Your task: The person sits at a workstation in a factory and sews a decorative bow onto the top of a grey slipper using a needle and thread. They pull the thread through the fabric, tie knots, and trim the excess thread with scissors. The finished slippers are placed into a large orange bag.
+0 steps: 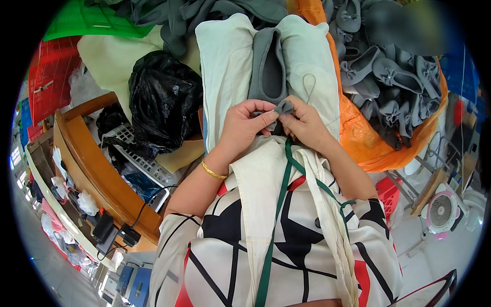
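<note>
My left hand and my right hand meet in front of me, fingers pinched on a small folded piece of grey fabric. It resembles the bows on the shoes at the right. Just beyond my fingertips, a grey fabric slipper lies lengthwise, its opening facing up; my hands cover its near end. Under the slipper is a pale cloth-covered pad. A thin looped thread lies over the pad's right side, beside my right hand. Any needle is too small to make out.
At the right, an orange sack holds many grey slippers with bows. A black plastic bag and a wooden furniture piece stand at the left. Grey fabric pieces are heaped at the far side, near a green basket.
</note>
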Action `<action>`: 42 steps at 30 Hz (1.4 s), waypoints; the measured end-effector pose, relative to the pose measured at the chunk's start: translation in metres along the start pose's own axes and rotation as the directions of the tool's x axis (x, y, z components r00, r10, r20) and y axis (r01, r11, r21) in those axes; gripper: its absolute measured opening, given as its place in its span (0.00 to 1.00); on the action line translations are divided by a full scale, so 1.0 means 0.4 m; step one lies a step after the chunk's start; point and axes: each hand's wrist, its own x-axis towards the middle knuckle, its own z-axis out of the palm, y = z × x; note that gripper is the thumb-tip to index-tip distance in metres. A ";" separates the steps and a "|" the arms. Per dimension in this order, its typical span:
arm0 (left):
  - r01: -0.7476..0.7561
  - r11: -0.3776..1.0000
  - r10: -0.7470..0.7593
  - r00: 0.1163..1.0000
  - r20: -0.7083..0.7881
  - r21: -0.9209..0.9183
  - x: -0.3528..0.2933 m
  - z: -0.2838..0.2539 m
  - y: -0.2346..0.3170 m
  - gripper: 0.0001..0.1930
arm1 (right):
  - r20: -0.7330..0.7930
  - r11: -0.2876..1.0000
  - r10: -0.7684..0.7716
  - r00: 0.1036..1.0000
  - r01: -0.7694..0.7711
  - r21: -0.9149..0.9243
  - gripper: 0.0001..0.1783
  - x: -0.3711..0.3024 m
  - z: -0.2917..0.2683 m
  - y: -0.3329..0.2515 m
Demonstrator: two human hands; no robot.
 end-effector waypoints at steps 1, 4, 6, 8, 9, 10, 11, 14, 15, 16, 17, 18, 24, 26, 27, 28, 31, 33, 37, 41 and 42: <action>0.004 1.000 -0.004 1.000 -0.002 -0.011 -0.002 0.000 -0.003 0.10 | 0.005 1.000 0.007 1.000 -0.007 -0.002 0.06 -0.002 0.000 0.001; -0.002 1.000 0.002 1.000 -0.011 -0.022 -0.002 0.000 -0.002 0.10 | 0.010 0.999 -0.044 0.999 0.043 0.021 0.10 -0.005 0.003 -0.002; -0.018 1.000 0.018 1.000 -0.017 -0.014 -0.003 0.003 0.000 0.10 | -0.005 0.985 -0.158 0.987 0.158 0.071 0.13 -0.015 0.012 -0.012; -0.028 0.999 0.029 0.999 -0.013 0.045 -0.004 0.005 0.000 0.10 | -0.048 0.984 -0.176 0.983 0.177 0.005 0.17 -0.011 0.013 -0.013; -0.033 0.997 0.034 0.999 -0.009 0.075 -0.004 0.006 0.001 0.10 | -0.071 0.982 -0.186 0.980 0.184 -0.027 0.19 -0.009 0.013 -0.013; -0.041 0.994 0.040 0.999 0.004 0.100 -0.005 0.010 -0.001 0.09 | -0.088 0.978 -0.208 0.974 0.208 -0.017 0.19 -0.004 0.019 -0.004; -0.049 0.991 0.048 0.999 0.018 0.125 -0.005 0.015 -0.004 0.09 | -0.105 0.973 -0.231 0.967 0.232 -0.007 0.20 0.002 0.027 0.007; -0.042 0.980 0.036 0.999 0.033 0.196 -0.003 0.019 0.001 0.09 | -0.062 0.991 -0.116 0.991 0.120 0.055 0.20 -0.005 0.020 -0.003; -0.035 0.975 0.028 0.999 0.033 0.219 -0.002 0.019 0.006 0.09 | -0.028 0.996 -0.049 0.998 0.051 0.079 0.20 -0.010 0.014 -0.019; -0.051 0.973 0.048 0.999 0.020 0.223 -0.003 0.023 0.008 0.09 | -0.077 0.991 -0.106 0.991 0.100 -0.086 0.19 -0.016 0.008 -0.032; -0.069 0.971 0.069 0.998 0.009 0.227 -0.006 0.028 0.009 0.09 | -0.117 0.958 -0.170 0.978 0.137 -0.250 0.17 -0.024 -0.001 -0.046; -0.087 0.969 0.090 0.996 -0.002 0.231 -0.007 0.032 0.010 0.09 | -0.146 0.898 -0.239 0.960 0.161 -0.410 0.15 -0.030 -0.009 -0.053; -0.335 0.801 0.341 0.937 0.083 0.495 -0.009 0.040 0.002 0.10 | 0.103 0.246 -0.838 0.535 0.541 -0.804 0.08 -0.021 -0.027 -0.055; -0.338 0.754 0.354 0.931 0.086 0.563 -0.017 0.043 0.001 0.10 | 0.137 0.180 -0.858 0.494 0.540 -0.823 0.07 -0.010 -0.013 -0.033; -0.337 0.729 0.359 0.929 0.087 0.596 -0.020 0.044 0.000 0.10 | 0.153 0.148 -0.866 0.475 0.537 -0.831 0.06 -0.009 -0.009 -0.027; -0.361 0.720 0.376 0.921 0.105 0.593 -0.020 0.045 -0.001 0.09 | 0.155 0.146 -0.885 0.440 0.576 -0.805 0.06 -0.017 -0.008 -0.024; -0.404 0.667 0.415 0.899 0.137 0.626 -0.031 0.042 -0.013 0.09 | 0.138 0.145 -0.933 0.333 0.698 -0.701 0.07 -0.052 0.005 -0.065; -0.433 0.580 0.434 0.881 0.188 0.690 -0.029 0.043 -0.014 0.09 | 0.091 0.140 -0.962 0.257 0.754 -0.642 0.07 -0.066 0.004 -0.091; -0.512 0.378 0.488 0.818 0.304 0.771 -0.035 0.063 0.005 0.08 | -0.209 0.842 -0.196 0.958 0.274 0.465 0.12 -0.123 -0.058 -0.077; -0.514 0.272 0.489 0.802 0.343 0.814 -0.051 0.060 0.002 0.07 | -0.517 0.791 -0.328 0.790 0.529 0.306 0.11 -0.247 -0.203 -0.098; -0.518 0.249 0.493 0.795 0.353 0.818 -0.048 0.057 -0.003 0.07 | -0.608 0.714 -0.257 0.751 0.572 0.404 0.13 -0.293 -0.250 -0.132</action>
